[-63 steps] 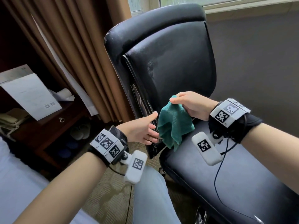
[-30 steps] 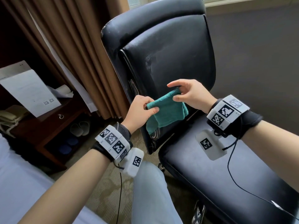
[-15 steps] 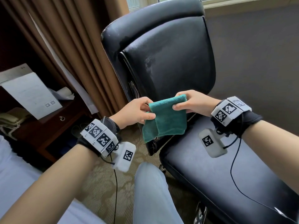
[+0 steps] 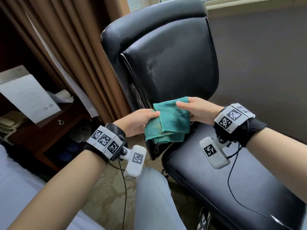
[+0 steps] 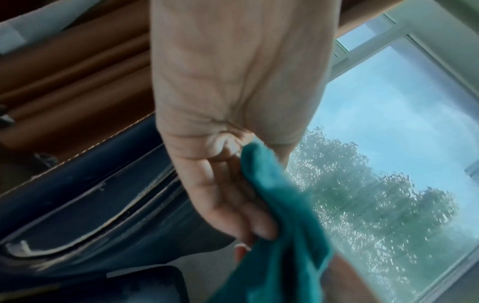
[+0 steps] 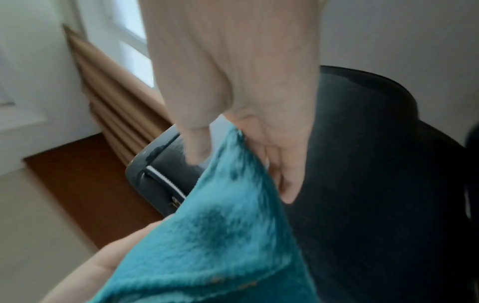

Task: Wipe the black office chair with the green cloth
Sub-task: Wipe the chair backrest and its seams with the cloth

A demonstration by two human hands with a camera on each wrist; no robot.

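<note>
The black office chair [image 4: 167,52] stands ahead, its backrest upright and its seat [image 4: 216,176] reaching toward the lower right. A folded green cloth [image 4: 169,120] hangs in the air in front of the backrest's lower edge, held between both hands. My left hand [image 4: 141,120] pinches its left edge, thumb on top. My right hand [image 4: 194,108] pinches the upper right corner. The left wrist view has the left hand's fingers [image 5: 241,207] curled against the cloth [image 5: 282,235]. In the right wrist view the cloth [image 6: 220,235] hangs from the right hand's fingers [image 6: 274,155] before the backrest [image 6: 376,164].
Brown curtains [image 4: 79,47] hang left of the chair. A dark wooden stand [image 4: 54,130] at the far left carries papers [image 4: 29,98] and a phone [image 4: 8,123]. My leg in jeans [image 4: 154,201] is at the bottom centre, with patterned carpet [image 4: 108,196] beside it. A window [image 5: 388,143] lies behind the chair.
At first only the right hand held the loose cloth. The left hand then took its left edge, and together the hands have folded it into a flatter square, now a little lower.
</note>
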